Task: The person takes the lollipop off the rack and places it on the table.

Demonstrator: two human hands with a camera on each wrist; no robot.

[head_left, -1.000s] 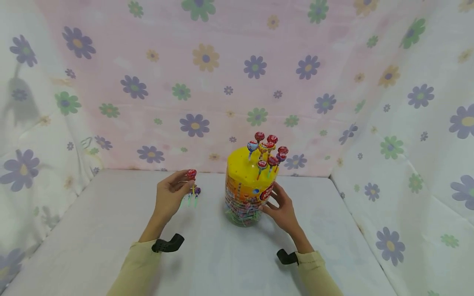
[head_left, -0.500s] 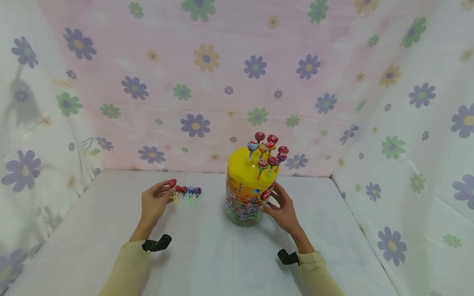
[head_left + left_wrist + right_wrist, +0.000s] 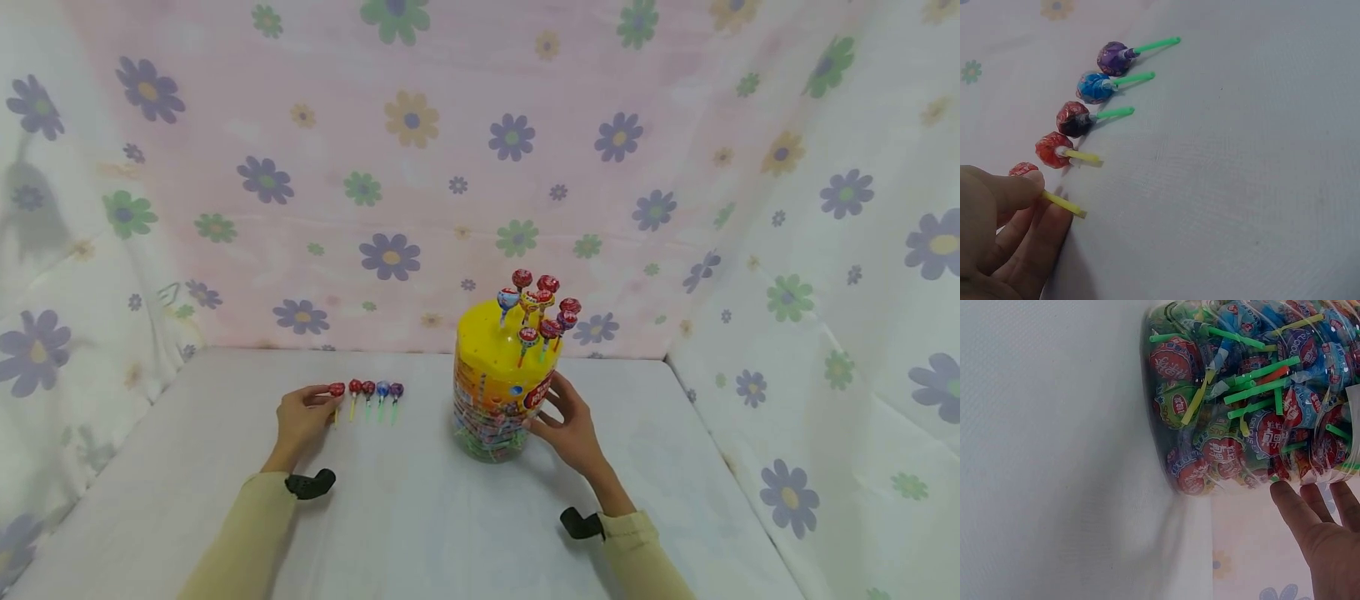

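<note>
White tabletop point(image 3: 442, 533): candy jar point(image 3: 487, 408), right of centre towards rear edge, likely heavy and slick, best held round its sides; right hand point(image 3: 570, 427), fingers spread, touches it; wrappers point(image 3: 1269, 436) read 真果, badge point(image 3: 537, 394) illegible. Red lollipop point(image 3: 337, 389), nearer rear-left corner, pinched by fingers of left hand point(image 3: 302, 421); presumably light, best lifted by stick.

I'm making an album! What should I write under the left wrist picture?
A left hand pinches a red lollipop beside four more lollipops lined up on a white table.

There are two hands point(image 3: 572, 425) and one jar point(image 3: 487, 408) — nine lollipops point(image 3: 528, 336) atop it, five beside it.
</note>
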